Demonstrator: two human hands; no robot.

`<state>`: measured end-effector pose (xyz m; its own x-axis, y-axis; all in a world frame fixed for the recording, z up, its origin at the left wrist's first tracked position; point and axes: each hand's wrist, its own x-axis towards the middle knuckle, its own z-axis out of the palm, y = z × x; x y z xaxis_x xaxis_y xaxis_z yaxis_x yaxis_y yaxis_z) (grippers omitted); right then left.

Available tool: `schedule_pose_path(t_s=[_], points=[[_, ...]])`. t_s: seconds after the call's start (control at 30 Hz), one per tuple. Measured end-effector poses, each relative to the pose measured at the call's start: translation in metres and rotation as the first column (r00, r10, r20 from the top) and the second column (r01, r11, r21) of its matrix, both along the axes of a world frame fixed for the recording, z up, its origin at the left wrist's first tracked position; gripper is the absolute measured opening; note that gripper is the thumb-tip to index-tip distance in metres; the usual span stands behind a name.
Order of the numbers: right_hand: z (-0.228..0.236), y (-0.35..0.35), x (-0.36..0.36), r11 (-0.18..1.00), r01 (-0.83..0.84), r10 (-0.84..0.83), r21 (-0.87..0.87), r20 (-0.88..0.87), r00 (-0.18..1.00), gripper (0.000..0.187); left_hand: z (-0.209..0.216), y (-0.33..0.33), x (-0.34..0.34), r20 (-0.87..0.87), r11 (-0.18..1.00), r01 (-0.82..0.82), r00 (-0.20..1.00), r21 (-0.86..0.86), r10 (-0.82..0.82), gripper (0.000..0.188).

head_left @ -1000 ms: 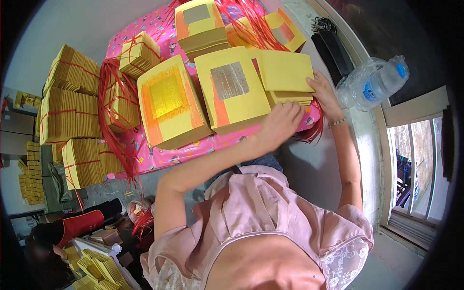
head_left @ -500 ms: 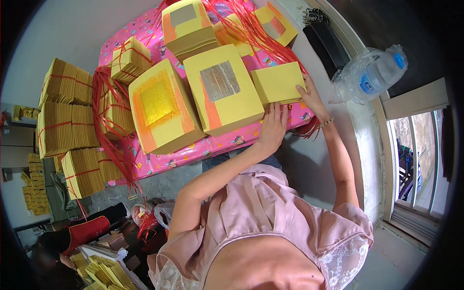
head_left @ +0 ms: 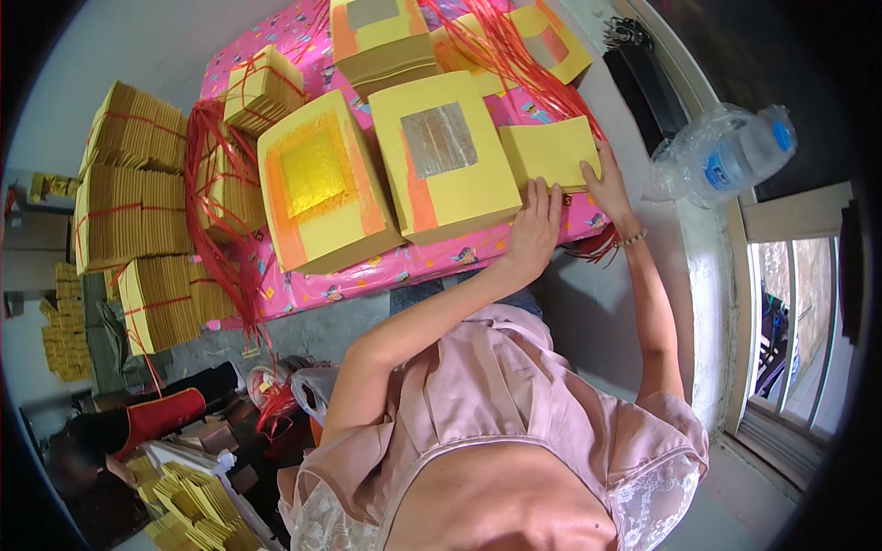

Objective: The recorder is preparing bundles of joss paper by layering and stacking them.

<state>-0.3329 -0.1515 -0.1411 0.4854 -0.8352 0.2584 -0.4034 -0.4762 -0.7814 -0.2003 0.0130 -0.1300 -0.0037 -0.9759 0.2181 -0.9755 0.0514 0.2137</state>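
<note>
A short stack of plain yellow paper (head_left: 551,154) lies at the right end of the pink-covered table. My left hand (head_left: 536,237) reaches up to its near edge, fingers stretched out and lying against it, with its left edge beside a tall stack. My right hand (head_left: 610,188) holds the right edge, thumb on top and fingers along the side. Left of these stand a tall yellow paper stack with a silver foil square (head_left: 439,140) and another with a gold foil square (head_left: 317,176), both marked with orange.
Red plastic strings (head_left: 496,46) run across the table's back, and more hang at the left. Bundles tied in red (head_left: 133,213) stand at the left. A clear water bottle (head_left: 740,161) in plastic sits on the right ledge. Yellow paper bundles (head_left: 197,505) lie low on the left.
The view has shifted slightly, so the table sits a little higher and further right. Both hands stay at the short stack, their hold looking much the same.
</note>
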Motion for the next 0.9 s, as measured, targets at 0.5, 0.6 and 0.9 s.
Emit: schedule_pose_path(t_s=[0.5, 0.6, 0.9], points=[[0.097, 0.039, 0.041, 0.927, -0.095, 0.051, -0.362, -0.129, 0.99, 0.026, 0.014, 0.003, -0.004, 0.199, 0.998, -0.045, 0.979, 0.035, 0.037, 0.066], [0.12, 0.047, 0.058, 0.929, -0.2, 0.187, -0.311, -0.072, 0.98, 0.023, 0.032, 0.018, 0.001, 0.174, 0.997, -0.005, 0.985, -0.075, 0.018, 0.068], [0.137, 0.077, 0.096, 0.803, -0.539, 0.49, -0.257, -0.232, 0.84, 0.024, 0.118, 0.098, 0.1, -0.279, 0.946, 0.077, 0.945, -0.316, -0.17, 0.046]])
